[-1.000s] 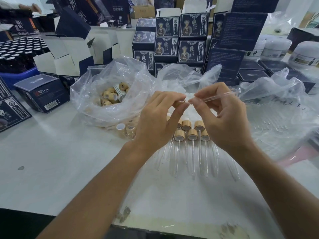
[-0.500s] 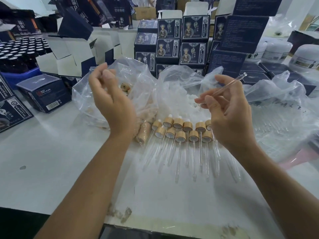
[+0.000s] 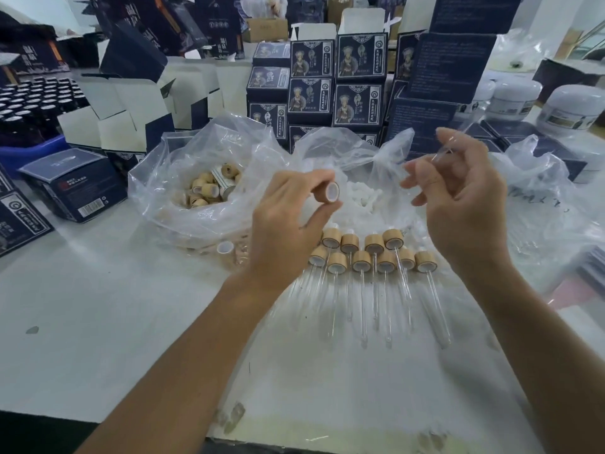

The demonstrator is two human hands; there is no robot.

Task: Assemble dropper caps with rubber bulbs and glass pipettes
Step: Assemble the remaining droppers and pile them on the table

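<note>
- Head view: left hand (image 3: 288,221) raised above the white table (image 3: 98,322), pinching a wooden dropper cap (image 3: 327,192) between thumb and fingertips, white-lined open end turned toward the right.
- Right hand (image 3: 465,204) raised at the same height, apart from the cap, fingers curled round a glass pipette (image 3: 447,149) that slants up and away behind the fingers; blurred, so the exact grip hard to make out.
- Below both hands, two rows of finished droppers (image 3: 373,257) lying on the table, wooden caps at the far end, glass tubes pointing toward the near edge.
- Just behind them, a clear plastic bag of wooden caps (image 3: 209,188) on the left and a clear bag of white rubber bulbs (image 3: 360,198) in the middle.
- One loose cap (image 3: 225,248) on the table beside the left bag.
- At the back, stacked dark blue printed boxes (image 3: 334,80); white jars (image 3: 569,109) far right; dark bottles (image 3: 29,106) far left.
</note>
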